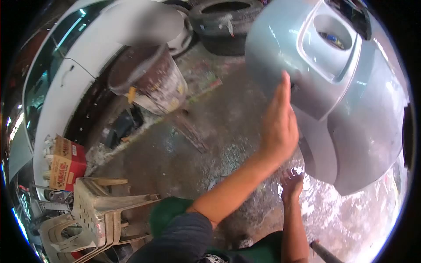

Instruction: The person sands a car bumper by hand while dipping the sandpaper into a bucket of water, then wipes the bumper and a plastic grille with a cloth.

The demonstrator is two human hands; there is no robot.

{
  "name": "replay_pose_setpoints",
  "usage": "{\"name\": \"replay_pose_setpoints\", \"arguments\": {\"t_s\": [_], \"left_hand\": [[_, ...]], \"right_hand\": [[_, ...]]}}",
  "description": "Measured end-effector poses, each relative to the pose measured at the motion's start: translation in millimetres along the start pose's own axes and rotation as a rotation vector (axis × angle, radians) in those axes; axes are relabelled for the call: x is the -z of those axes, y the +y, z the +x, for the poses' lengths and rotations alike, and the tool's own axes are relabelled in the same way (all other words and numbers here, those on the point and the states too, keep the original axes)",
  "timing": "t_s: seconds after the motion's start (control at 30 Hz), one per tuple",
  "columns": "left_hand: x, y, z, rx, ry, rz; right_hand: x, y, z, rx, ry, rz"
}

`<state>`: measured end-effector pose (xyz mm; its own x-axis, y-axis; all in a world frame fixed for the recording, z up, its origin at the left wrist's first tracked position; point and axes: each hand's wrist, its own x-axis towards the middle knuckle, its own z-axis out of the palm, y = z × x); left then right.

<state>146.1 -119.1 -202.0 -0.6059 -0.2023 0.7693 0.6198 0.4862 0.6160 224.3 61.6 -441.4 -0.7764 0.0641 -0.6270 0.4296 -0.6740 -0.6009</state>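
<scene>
A silver-grey car bumper [368,127], with an oval opening in its upper part, fills the right side of the view. My left hand [280,127] is stretched out flat at the bumper's left edge, fingers straight and pointing up along it. My right hand [293,186] is lower down, just below and left of the bumper's lower edge, palm showing and fingers loosely apart. Neither hand has a tool in it.
A paint-stained bucket [169,92] stands at upper left by a white car body [57,96]. Tyres [223,26] are stacked behind it. Worn plastic chairs [94,215] and a red-and-tan carton [69,164] lie at left. The concrete floor [144,153] looks wet in places.
</scene>
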Motion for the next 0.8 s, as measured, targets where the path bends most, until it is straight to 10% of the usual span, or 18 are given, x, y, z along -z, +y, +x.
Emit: {"name": "replay_pose_setpoints", "arguments": {"t_s": [0.2, 0.37, 0.8], "left_hand": [[176, -2, 182, -0.304, 0.101, 0.655], [353, -95, 258, 0.418, -0.567, 1.031], [390, -215, 206, 0.945, -1.201, 1.166]], "right_hand": [[-8, 14, 21, 0.033, -0.21, -0.226], [-8, 12, 25, 0.046, -0.209, -0.455], [17, 43, 64, 0.39, -0.313, -1.056]]}}
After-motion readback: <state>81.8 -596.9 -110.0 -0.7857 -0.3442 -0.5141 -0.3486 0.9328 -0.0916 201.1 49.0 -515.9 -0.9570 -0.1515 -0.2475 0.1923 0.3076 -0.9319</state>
